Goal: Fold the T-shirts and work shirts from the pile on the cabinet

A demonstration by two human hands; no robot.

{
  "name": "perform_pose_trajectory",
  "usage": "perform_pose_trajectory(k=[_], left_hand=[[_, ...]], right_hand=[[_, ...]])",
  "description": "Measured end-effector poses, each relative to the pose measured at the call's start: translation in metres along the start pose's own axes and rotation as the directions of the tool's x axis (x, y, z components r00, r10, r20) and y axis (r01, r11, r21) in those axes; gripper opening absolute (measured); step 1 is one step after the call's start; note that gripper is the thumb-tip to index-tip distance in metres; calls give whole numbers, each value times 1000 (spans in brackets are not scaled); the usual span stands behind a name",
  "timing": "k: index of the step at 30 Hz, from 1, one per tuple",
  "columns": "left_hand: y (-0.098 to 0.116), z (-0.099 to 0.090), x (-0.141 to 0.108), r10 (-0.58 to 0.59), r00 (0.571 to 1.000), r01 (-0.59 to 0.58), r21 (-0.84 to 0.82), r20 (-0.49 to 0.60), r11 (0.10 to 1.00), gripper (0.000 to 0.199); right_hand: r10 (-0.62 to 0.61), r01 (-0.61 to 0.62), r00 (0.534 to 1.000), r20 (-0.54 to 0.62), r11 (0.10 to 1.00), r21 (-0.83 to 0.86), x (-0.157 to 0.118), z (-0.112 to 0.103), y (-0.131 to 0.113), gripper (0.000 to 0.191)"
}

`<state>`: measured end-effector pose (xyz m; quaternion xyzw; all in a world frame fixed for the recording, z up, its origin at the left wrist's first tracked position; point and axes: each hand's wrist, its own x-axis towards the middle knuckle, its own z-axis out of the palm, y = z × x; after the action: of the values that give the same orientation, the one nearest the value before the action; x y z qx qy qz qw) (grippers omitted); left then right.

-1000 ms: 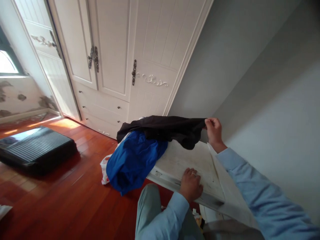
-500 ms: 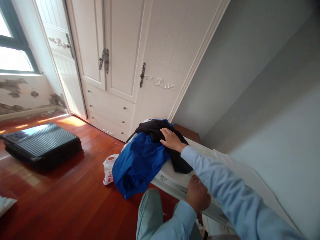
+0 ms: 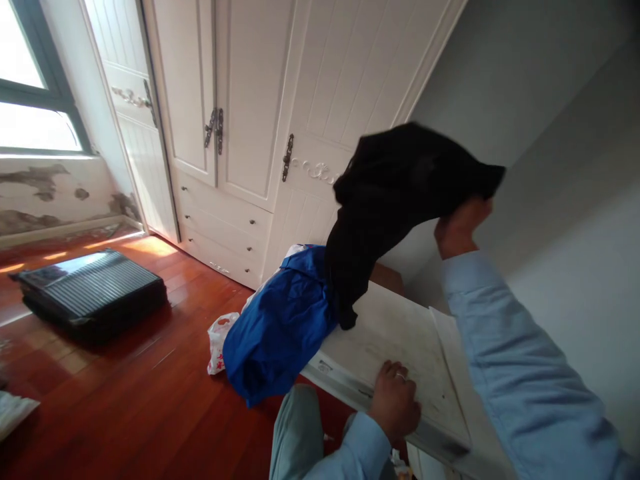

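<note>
A black garment (image 3: 395, 193) hangs in the air over the white cabinet top, its lower end near a blue garment. My right hand (image 3: 463, 223) is closed on its raised right end; the cloth hides part of the fingers. The blue garment (image 3: 285, 320) lies draped over the far end of the cabinet and hangs down its front. My left hand (image 3: 397, 400), with a ring on one finger, rests at the front edge of the cabinet top (image 3: 390, 320), fingers curled and nothing visible in them.
A white wardrobe (image 3: 250, 100) with drawers stands behind. On the wooden floor lie a black ribbed suitcase (image 3: 95, 287) and a white and red plastic bag (image 3: 217, 343). A brown box-like thing (image 3: 387, 277) sits behind the cabinet. My knee (image 3: 297, 427) is close to its front.
My right hand has gone from lying on the black garment to lifting it up and to the right, uncovering more cabinet top. My left hand remains at the front edge.
</note>
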<state>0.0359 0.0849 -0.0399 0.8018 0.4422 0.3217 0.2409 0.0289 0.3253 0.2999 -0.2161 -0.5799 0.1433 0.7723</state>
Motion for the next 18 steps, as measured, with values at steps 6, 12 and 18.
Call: perform_pose_trajectory(k=[6,12,18], left_hand=[[1,-25,-1,-66,996,77,-196,63,977,45],[28,-66,-23,-25,955,68,-134,297,989,47],[77,-107,-28,173,874,129,-561,453,818,49]], right_hand=[[69,-69,998,1,997,17,-3,-130,-63,42],[528,-346,840,125,698,-626,-76,-238,-57,37],[899,-102,430,80,136,-985,-164,-303,-19,46]])
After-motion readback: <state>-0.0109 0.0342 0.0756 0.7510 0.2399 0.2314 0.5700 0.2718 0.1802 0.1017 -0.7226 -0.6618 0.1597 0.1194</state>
